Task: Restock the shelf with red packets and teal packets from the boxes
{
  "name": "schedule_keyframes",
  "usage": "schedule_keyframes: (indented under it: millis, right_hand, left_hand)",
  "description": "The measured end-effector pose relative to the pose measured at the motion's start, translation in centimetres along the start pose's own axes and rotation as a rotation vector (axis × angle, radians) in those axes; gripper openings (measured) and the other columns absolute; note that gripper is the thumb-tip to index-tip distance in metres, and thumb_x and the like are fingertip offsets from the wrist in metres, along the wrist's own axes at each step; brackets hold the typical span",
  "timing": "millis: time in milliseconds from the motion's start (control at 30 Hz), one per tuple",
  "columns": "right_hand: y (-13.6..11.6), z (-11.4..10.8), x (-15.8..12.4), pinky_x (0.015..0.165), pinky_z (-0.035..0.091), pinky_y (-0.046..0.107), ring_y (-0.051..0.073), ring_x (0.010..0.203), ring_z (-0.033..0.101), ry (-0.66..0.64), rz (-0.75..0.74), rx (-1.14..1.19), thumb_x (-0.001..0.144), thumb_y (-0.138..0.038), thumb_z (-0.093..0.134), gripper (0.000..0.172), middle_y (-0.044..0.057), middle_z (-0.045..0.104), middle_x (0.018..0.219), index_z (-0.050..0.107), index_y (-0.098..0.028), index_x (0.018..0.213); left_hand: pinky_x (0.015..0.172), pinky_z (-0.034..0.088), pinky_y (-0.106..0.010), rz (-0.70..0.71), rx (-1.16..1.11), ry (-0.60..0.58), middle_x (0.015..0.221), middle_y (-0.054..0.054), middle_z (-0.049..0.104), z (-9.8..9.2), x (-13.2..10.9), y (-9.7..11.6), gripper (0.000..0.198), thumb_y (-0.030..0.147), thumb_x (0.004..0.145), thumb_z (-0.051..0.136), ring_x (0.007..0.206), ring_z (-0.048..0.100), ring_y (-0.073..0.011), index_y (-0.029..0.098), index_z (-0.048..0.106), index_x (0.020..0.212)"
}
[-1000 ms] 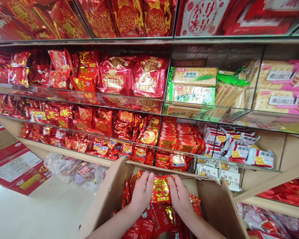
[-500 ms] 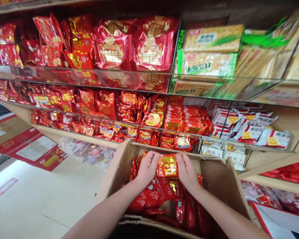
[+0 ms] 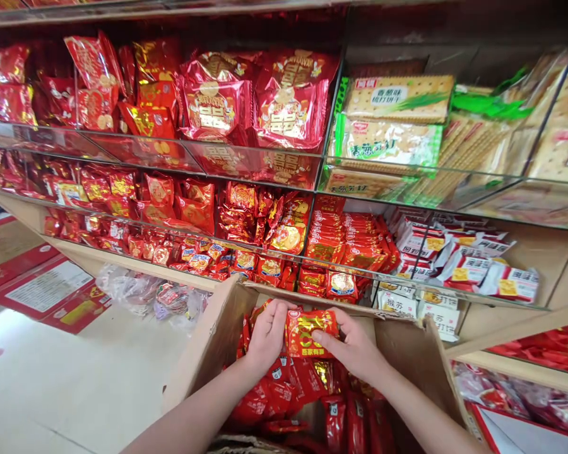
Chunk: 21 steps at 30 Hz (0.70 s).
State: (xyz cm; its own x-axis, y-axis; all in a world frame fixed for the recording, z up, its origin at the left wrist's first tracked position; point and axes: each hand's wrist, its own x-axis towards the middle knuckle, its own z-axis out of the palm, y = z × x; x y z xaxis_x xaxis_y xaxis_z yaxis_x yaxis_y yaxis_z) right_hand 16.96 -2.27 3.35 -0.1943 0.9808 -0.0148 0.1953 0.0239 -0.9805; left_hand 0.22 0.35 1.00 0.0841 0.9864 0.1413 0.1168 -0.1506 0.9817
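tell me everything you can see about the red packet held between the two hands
The red packet is roughly rectangular, in a shiny wrapper that looks like plastic film, with gold characters on its front. No tear shows. Its printed face is towards the camera. The left hand holds its left side; the right hand holds its right, thumb across the front. It is held over the open cardboard box.

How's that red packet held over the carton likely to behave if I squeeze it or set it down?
The red packet may be slippery, since its wrapper is glossy. It looks thin and flat, so it probably won't roll. The film edges would likely bend under a squeeze; its contents are hidden, so I can't judge how fragile they are.
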Motion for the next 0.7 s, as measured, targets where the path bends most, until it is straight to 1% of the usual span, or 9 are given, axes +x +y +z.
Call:
schedule_keyframes:
  millis: [67,167,200,233,333,433,500,600,700]
  right_hand:
    - [-2.0,-2.0,0.4,0.067,0.048,0.029,0.017,0.075,0.059,0.081,-0.033,-0.082,0.070,-0.037,0.059,0.028,0.004,0.063,0.085,0.054,-0.018,0.090]
    - [-4.4,-6.1,2.9,0.045,0.044,0.024,0.011,0.049,0.052,0.399,-0.125,-0.189,0.069,-0.041,0.059,0.030,0.000,0.060,0.069,0.052,-0.018,0.088]
    - [-4.9,-7.5,4.2,0.041,0.042,0.023,0.010,0.044,0.049,0.455,-0.145,-0.217,0.068,-0.042,0.059,0.032,0.000,0.059,0.068,0.052,-0.018,0.089]
    - [-5.2,-8.8,5.9,0.042,0.042,0.024,0.011,0.044,0.049,0.487,-0.161,-0.238,0.068,-0.043,0.059,0.033,0.000,0.060,0.070,0.052,-0.019,0.089]
    - [-5.3,-11.5,11.5,0.055,0.047,0.030,0.017,0.062,0.058,0.568,-0.198,-0.344,0.068,-0.044,0.056,0.035,0.005,0.063,0.081,0.053,-0.018,0.091]
    - [-5.2,-12.2,16.8,0.072,0.045,0.038,0.024,0.083,0.058,0.634,-0.194,-0.581,0.070,-0.042,0.053,0.033,0.009,0.063,0.089,0.056,-0.018,0.093]
    - [-5.2,-12.0,19.4,0.080,0.041,0.041,0.026,0.092,0.055,0.650,-0.197,-0.656,0.071,-0.039,0.053,0.033,0.009,0.063,0.094,0.057,-0.019,0.096]
    - [-5.1,-11.6,21.8,0.088,0.034,0.045,0.028,0.101,0.050,0.646,-0.224,-0.702,0.068,-0.032,0.057,0.035,0.010,0.060,0.100,0.056,-0.020,0.101]
    - [-4.9,-11.3,23.0,0.091,0.029,0.047,0.029,0.108,0.044,0.646,-0.283,-0.760,0.068,-0.030,0.056,0.039,0.011,0.056,0.109,0.054,-0.019,0.106]
  left_hand:
    - [0.039,0.033,-0.018,-0.081,-0.086,-0.030,0.051,0.006,0.050,-0.1,-0.1,0.1,0.034,0.043,0.085,0.028,0.037,0.043,-0.0073,0.017,0.049,0.087]
    - [0.035,0.030,-0.017,-0.141,-0.114,-0.133,0.049,0.006,0.050,0.0,-0.4,-0.1,0.035,0.045,0.084,0.030,0.032,0.041,-0.0063,0.016,0.048,0.085]
    - [0.036,0.031,-0.017,-0.159,-0.103,-0.176,0.049,0.005,0.051,0.2,-0.5,-0.3,0.034,0.045,0.083,0.031,0.033,0.041,-0.0062,0.016,0.049,0.083]
    - [0.036,0.031,-0.017,-0.179,-0.090,-0.223,0.049,0.005,0.051,0.3,-0.7,-0.5,0.034,0.046,0.083,0.032,0.033,0.041,-0.0062,0.016,0.049,0.081]
    - [0.037,0.031,-0.017,-0.220,-0.037,-0.341,0.048,0.004,0.051,0.6,-1.0,-1.1,0.035,0.046,0.083,0.032,0.035,0.042,-0.0064,0.016,0.050,0.080]
    - [0.037,0.031,-0.017,-0.226,0.034,-0.384,0.048,0.004,0.051,0.7,-1.3,-1.4,0.035,0.047,0.082,0.032,0.036,0.042,-0.0068,0.017,0.049,0.075]
    - [0.038,0.032,-0.018,-0.223,0.070,-0.397,0.049,0.004,0.051,0.7,-1.4,-1.5,0.035,0.047,0.082,0.032,0.037,0.043,-0.0071,0.018,0.046,0.069]
    - [0.040,0.033,-0.018,-0.208,0.109,-0.406,0.049,0.004,0.051,0.5,-1.3,-1.8,0.034,0.046,0.082,0.032,0.039,0.044,-0.0075,0.018,0.042,0.064]
    - [0.042,0.033,-0.018,-0.187,0.153,-0.404,0.049,0.004,0.052,0.4,-1.1,-2.2,0.033,0.044,0.082,0.032,0.039,0.044,-0.0077,0.019,0.041,0.063]
